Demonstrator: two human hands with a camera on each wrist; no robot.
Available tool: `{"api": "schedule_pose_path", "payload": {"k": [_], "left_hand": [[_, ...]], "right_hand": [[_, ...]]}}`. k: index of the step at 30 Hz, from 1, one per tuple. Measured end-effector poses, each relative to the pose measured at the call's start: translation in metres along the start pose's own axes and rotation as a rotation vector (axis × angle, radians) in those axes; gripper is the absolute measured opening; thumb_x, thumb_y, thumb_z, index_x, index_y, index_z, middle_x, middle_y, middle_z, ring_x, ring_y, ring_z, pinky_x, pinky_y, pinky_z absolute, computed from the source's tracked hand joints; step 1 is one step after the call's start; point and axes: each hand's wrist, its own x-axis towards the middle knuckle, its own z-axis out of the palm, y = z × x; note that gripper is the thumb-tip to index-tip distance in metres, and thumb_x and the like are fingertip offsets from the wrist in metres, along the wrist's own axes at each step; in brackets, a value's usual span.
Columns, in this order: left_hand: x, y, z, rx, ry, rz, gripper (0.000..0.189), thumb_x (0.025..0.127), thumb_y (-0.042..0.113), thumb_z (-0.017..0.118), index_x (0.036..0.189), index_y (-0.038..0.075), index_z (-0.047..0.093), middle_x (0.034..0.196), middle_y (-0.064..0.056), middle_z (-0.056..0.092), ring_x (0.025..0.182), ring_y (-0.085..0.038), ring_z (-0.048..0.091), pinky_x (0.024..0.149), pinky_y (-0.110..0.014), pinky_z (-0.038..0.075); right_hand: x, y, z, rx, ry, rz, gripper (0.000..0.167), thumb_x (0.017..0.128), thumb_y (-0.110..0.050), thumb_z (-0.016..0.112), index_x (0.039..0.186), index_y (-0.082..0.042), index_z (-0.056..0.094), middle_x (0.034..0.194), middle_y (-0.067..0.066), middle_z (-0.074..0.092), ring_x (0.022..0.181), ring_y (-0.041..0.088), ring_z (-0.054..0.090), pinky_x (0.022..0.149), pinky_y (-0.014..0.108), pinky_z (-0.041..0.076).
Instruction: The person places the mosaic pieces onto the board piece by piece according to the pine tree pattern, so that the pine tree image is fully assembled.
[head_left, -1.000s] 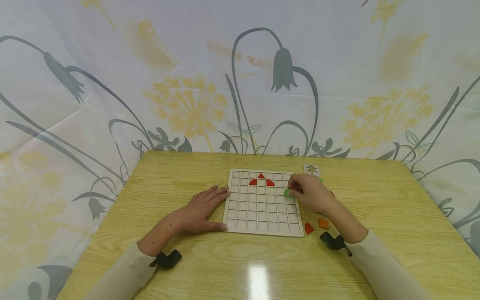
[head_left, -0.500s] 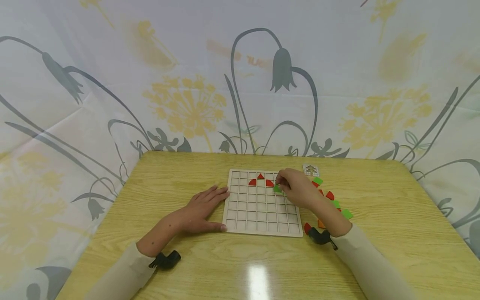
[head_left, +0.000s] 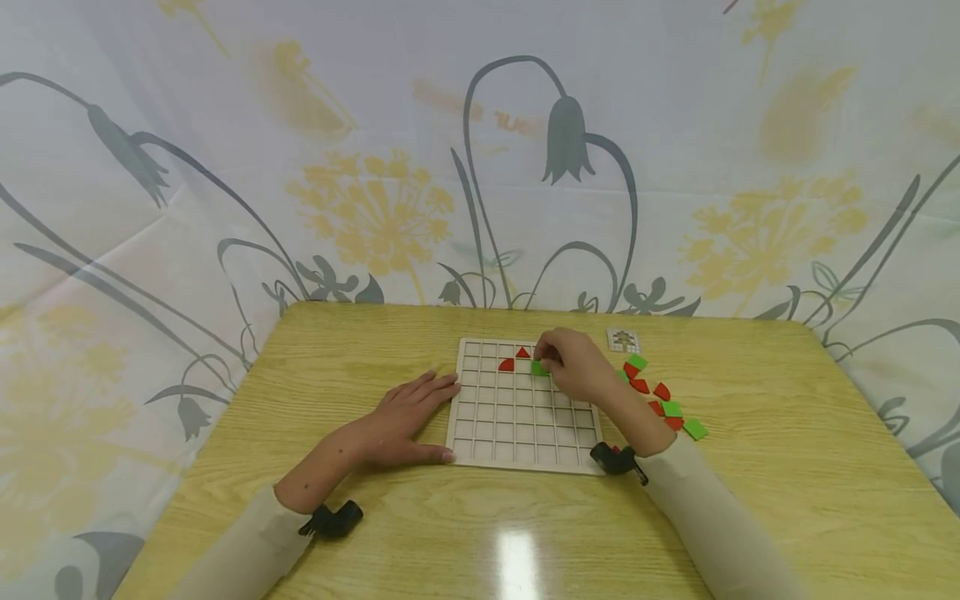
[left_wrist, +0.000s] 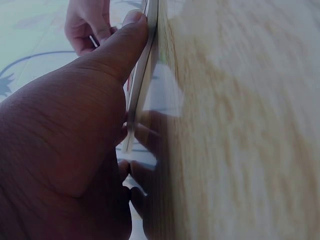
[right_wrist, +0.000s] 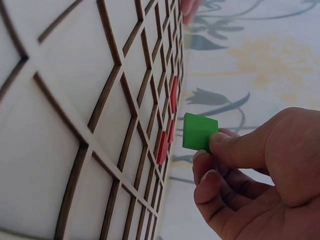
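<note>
A pale wooden grid board (head_left: pixel 504 417) lies on the table, with square cells. Near its far edge sit a red triangle (head_left: pixel 522 352) and a red quarter-circle piece (head_left: pixel 507 365); the right wrist view shows several red pieces (right_wrist: pixel 162 147) in the cells. My right hand (head_left: pixel 576 364) pinches a green square tile (right_wrist: pixel 200 131) between thumb and fingers, held just above the board. In the head view that tile covers the second red quarter-circle. My left hand (head_left: pixel 405 421) rests flat at the board's left side, straight fingers and thumb (left_wrist: pixel 132 25) touching its edge.
Right of the board lie several loose red pieces (head_left: pixel 662 391) and green square tiles (head_left: pixel 695 429), some overlapping. Behind them is a small card (head_left: pixel 622 340) with a printed grid pattern. A patterned curtain (head_left: pixel 480 167) hangs beyond the table's far edge.
My right hand has carried the green tile leftward and slightly away, from the board's right edge to over the red pieces. The loose pieces at right came into sight. My left hand stayed put.
</note>
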Motion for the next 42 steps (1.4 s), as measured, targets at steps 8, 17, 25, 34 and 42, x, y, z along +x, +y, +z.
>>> {"api": "schedule_pose_path", "payload": {"k": [8,17,25,34,42], "left_hand": [[0.0,0.0,0.0,-0.004,-0.004,-0.001,0.1,0.097,0.061,0.071,0.171,0.015,0.022,0.178,-0.005,0.015,0.164,-0.036,0.006,0.125,-0.066,0.018],[0.0,-0.001,0.002,0.007,-0.002,-0.005,0.1,0.097,0.064,0.069,0.171,0.015,0.023,0.178,-0.004,0.015,0.164,-0.036,0.006,0.124,-0.067,0.019],[0.001,0.0,0.001,0.012,-0.007,-0.014,0.1,0.097,0.064,0.069,0.171,0.017,0.022,0.179,-0.003,0.014,0.165,-0.034,0.005,0.125,-0.065,0.018],[-0.001,0.0,0.001,0.005,-0.006,-0.013,0.1,0.097,0.063,0.069,0.171,0.016,0.022,0.179,-0.003,0.014,0.165,-0.035,0.005,0.125,-0.064,0.019],[0.0,0.0,0.001,0.007,0.001,-0.008,0.1,0.097,0.062,0.07,0.171,0.015,0.023,0.178,-0.004,0.015,0.164,-0.036,0.006,0.125,-0.065,0.02]], "right_hand": [[0.011,0.001,0.005,0.046,-0.009,0.032,0.009,0.103,0.001,0.063,0.104,-0.002,0.072,0.098,0.009,0.069,0.087,0.024,0.063,0.081,0.044,0.054],[0.018,0.003,0.01,0.08,-0.02,0.055,0.009,0.104,0.0,0.063,0.103,-0.003,0.072,0.097,0.008,0.07,0.084,0.021,0.063,0.079,0.042,0.054],[0.02,0.008,0.017,0.099,0.0,0.069,0.01,0.104,-0.001,0.064,0.102,-0.005,0.073,0.095,0.007,0.07,0.077,0.018,0.062,0.073,0.038,0.054],[0.02,0.007,0.022,0.097,-0.009,0.092,0.007,0.104,-0.004,0.067,0.104,-0.006,0.073,0.096,0.007,0.07,0.079,0.018,0.062,0.074,0.037,0.053],[0.021,0.008,0.022,0.034,-0.011,0.078,0.009,0.102,-0.004,0.07,0.104,-0.005,0.078,0.101,0.009,0.069,0.084,0.02,0.063,0.078,0.04,0.055]]}}
